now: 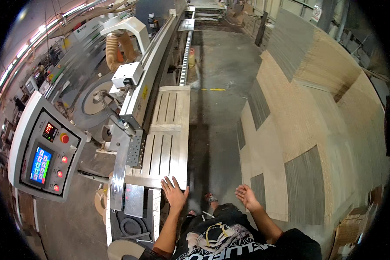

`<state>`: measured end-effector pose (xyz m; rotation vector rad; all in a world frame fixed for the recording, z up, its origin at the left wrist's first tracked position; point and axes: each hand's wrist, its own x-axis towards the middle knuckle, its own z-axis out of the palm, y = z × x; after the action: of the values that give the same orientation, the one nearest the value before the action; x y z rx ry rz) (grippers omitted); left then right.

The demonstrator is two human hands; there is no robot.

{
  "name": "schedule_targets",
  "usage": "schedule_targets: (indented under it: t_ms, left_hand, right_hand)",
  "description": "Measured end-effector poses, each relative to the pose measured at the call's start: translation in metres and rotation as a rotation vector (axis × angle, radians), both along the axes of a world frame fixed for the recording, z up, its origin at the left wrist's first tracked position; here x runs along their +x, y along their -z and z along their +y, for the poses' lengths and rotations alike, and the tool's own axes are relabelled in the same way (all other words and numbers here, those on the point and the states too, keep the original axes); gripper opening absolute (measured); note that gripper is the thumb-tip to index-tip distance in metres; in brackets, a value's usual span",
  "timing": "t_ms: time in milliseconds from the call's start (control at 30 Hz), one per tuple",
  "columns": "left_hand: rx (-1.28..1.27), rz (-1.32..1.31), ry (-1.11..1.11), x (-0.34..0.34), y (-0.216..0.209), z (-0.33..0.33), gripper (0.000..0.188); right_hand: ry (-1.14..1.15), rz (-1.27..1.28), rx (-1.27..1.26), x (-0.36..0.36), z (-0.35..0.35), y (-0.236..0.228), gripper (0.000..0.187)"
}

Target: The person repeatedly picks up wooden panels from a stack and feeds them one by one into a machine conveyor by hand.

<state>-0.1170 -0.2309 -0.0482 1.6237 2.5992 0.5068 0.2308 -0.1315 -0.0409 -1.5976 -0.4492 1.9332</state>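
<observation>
My left hand point(174, 191) lies with fingers spread on the near end of a slotted metal machine table point(180, 143), holding nothing. My right hand point(246, 197) hangs in the air to the right of my body. Its fingers are stretched and slightly bent, with nothing in them. Close by on that side rise tall stacks of boards point(273, 151), pale wood with grey striped pieces among them. Just left of the table stands a perforated dark metal block point(136, 149), under the machine's long beam point(154, 65).
At the left stands a white control panel point(47, 147) with a lit screen, several red lamps and a red knob. Behind the beam, a ribbed tan hose point(112, 52) joins a white hood. A concrete floor aisle point(219, 112) runs between machine and stacks. Cardboard point(351, 225) leans at lower right.
</observation>
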Motion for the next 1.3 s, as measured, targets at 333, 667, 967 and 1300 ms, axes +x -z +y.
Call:
schedule_targets:
  t_ms: [333, 667, 967, 1300]
  left_hand:
    - [0.057, 0.036, 0.032, -0.020, 0.005, 0.039, 0.092]
    - [0.000, 0.010, 0.058, -0.019, 0.022, 0.014, 0.094]
    - [0.037, -0.036, -0.065, 0.020, 0.032, -0.057, 0.100]
    - [0.044, -0.178, -0.070, 0.150, 0.033, -0.196, 0.086]
  right_hand:
    - [-0.343, -0.368, 0.756, 0.001, -0.081, -0.151, 0.029]
    - [-0.315, -1.058, 1.200, 0.046, -0.130, -0.316, 0.031]
    - [-0.191, -1.530, 0.958, 0.223, -0.137, -0.378, 0.039]
    - [-0.240, -1.256, 1.288, 0.362, -0.114, -0.335, 0.045]
